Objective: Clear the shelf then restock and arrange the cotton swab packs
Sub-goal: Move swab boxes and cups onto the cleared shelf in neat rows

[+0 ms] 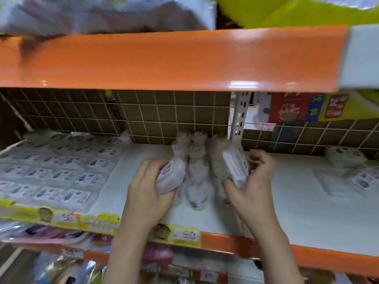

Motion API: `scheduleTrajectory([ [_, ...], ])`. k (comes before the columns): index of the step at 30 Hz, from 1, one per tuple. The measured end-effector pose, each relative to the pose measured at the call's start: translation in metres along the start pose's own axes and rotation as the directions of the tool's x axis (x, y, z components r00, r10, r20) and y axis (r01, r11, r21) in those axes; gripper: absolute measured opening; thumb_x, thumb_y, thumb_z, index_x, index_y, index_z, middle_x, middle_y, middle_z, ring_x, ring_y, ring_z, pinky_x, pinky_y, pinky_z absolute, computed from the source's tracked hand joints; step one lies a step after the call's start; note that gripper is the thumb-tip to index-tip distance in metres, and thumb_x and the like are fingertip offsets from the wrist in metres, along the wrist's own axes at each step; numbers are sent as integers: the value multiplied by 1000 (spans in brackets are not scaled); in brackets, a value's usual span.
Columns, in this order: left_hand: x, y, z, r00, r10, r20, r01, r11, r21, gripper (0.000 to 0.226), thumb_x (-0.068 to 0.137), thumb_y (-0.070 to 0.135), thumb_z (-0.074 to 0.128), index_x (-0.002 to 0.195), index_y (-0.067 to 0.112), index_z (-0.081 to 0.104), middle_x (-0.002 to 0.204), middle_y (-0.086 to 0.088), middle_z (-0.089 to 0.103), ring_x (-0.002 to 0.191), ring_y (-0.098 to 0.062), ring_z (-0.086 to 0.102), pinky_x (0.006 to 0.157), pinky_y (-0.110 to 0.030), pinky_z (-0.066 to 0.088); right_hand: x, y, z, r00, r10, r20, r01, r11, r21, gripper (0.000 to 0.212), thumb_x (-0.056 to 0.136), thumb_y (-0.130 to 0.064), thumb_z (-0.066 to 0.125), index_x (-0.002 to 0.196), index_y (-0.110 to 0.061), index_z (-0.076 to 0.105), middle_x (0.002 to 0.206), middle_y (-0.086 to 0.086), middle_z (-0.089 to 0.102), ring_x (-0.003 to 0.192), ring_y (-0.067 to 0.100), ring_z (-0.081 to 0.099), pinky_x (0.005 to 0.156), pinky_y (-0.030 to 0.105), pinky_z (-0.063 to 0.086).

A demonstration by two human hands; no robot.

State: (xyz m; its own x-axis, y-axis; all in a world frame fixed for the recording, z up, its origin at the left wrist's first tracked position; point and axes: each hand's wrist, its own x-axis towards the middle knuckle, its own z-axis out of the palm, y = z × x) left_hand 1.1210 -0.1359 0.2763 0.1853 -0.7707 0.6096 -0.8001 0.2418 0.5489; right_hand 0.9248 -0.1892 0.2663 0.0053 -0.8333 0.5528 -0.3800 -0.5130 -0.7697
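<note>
Bare shelf (287, 193) right of packs (196, 173)

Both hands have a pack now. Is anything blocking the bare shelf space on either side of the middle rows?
Nothing visible. The left hand and right hand each grip a pack beside the upright rows; the white shelf around them is bare up to the flat packs at left.

An orange shelf edge (174, 60) is spanning the top of the view, catching glare from overhead light. Behind it, a wire grid back panel (143, 115) is standing against brown board, with a slotted white upright (239, 119) rising beside it. Yellow price labels (184, 235) are lining the lower orange edge.
</note>
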Motion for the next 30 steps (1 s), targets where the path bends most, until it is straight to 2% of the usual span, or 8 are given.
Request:
scheduleTrajectory([
  [2, -3, -29, -23, 999, -36, 15, 35, 998, 46, 44, 68, 36, 57, 106, 13, 60, 99, 2, 58, 91, -11, 53, 78, -10, 34, -3, -13, 33, 998, -54, 14, 54, 998, -9, 63, 64, -10, 58, 116, -30, 28, 114, 2, 29, 104, 19, 43, 90, 19, 36],
  [5, -5, -59, -51, 982, -179, 61, 172, 980, 101, 82, 60, 64, 71, 123, 15, 51, 106, 9, 49, 98, -5, 46, 85, -20, 36, -8, -30, 67, 993, -55, 103, 55, 998, -1, 54, 66, -10, 57, 111, -29, 35, 110, 5, 41, 96, 17, 48, 81, 18, 40],
  [9, -4, -81, -68, 948, -302, 102, 290, 950, 120, 105, 52, 81, 62, 132, 16, 43, 115, 3, 51, 112, -21, 48, 92, -32, 38, -7, -41, 88, 984, -62, 167, 79, 992, -94, 34, 68, -13, 57, 102, -13, 57, 99, 2, 57, 86, 11, 52, 71, 18, 39],
  [14, 2, -97, -65, 957, -281, 72, 256, 935, 246, 95, 58, 77, 52, 125, 10, 51, 116, -8, 58, 109, -30, 50, 91, -43, 42, 1, -44, 91, 985, -116, 130, 135, 980, -148, 27, 72, -21, 59, 98, -13, 62, 93, -4, 58, 88, 10, 52, 74, 16, 36],
  [21, 20, -105, -56, 988, -135, 80, 108, 953, 284, 73, 67, 60, 55, 123, 13, 55, 113, -10, 59, 103, -32, 54, 84, -42, 46, 23, -36, 96, 991, -126, 51, 134, 974, -184, 33, 73, -36, 55, 98, -15, 63, 94, -2, 52, 89, 12, 46, 70, 14, 28],
  [24, 24, -115, -58, 986, -146, 83, 118, 952, 281, 70, 68, 54, 54, 123, 11, 57, 114, -10, 60, 104, -31, 55, 86, -41, 46, 25, -36, 107, 993, -94, 65, 100, 991, -84, 25, 75, -27, 61, 99, -25, 55, 95, -2, 57, 87, 11, 51, 72, 16, 36],
  [26, 25, -122, -62, 982, -162, 95, 130, 952, 276, 69, 68, 50, 51, 123, 9, 57, 114, -10, 61, 105, -30, 54, 86, -40, 46, 24, -40, 117, 991, -85, 100, 88, 996, -29, 31, 75, -22, 62, 102, -31, 50, 92, -10, 58, 84, -1, 53, 70, 12, 39],
  [30, 29, -147, -81, 978, -187, 89, 155, 946, 284, 67, 66, 44, 47, 121, 8, 59, 111, -9, 63, 101, -32, 57, 83, -39, 46, 24, -53, 147, 978, -97, 186, 94, 995, 24, 30, 75, -19, 60, 102, -29, 52, 90, -20, 59, 82, -9, 56, 66, 2, 36],
])
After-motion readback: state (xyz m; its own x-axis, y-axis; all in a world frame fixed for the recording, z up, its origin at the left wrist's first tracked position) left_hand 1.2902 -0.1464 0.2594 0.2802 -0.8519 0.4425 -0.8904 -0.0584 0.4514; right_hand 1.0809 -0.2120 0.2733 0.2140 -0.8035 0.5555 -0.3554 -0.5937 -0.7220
